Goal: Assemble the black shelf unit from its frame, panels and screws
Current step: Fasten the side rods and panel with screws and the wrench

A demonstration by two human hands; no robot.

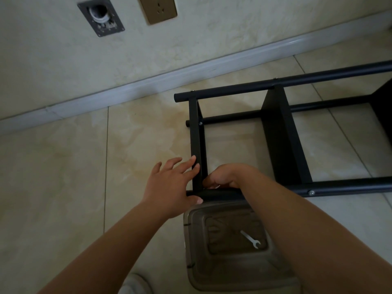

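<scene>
The tiled floor (63,177) runs up to a pale skirting board (148,81) and a cream wall (191,28); on that wall sit a brown socket plate (158,8) and a grey metal plate with a round opening (100,15). The black shelf unit (282,134) lies on its side on the tiles, its long round tubes running off to the right, two flat panels set across between them; silver screws (311,192) show at several joints. Below its near end stands a translucent grey plastic box (229,268) with a small silver spanner (251,239) lying on its lid. The left hand (174,187) is spread, straight fingers touching the end panel (196,145), thumb against the near tube; the right hand (224,177) is curled at the corner joint beside it, though I cannot tell what, if anything, it pinches.
</scene>
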